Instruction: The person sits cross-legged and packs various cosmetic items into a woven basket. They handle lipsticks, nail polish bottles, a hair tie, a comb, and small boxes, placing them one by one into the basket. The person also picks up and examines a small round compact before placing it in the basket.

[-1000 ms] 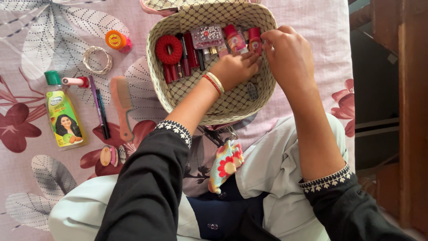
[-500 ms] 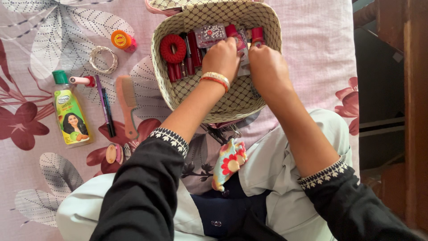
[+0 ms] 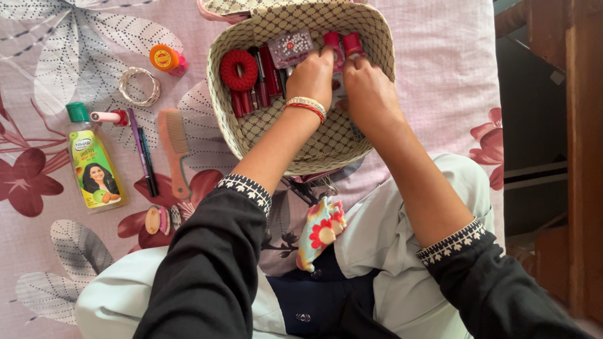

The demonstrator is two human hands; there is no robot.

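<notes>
Patterned basket sits on floral pink bedsheet beside wooden furniture.

Oil bottle, pink comb, bangles, orange-capped jar on floral bedsheet.

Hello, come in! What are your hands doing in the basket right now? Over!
Left hand and right hand both inside the patterned basket, fingers among small red bottles; grip unclear. Red scrunchie untouched. Comb and oil bottle outside on the bedsheet.
</notes>
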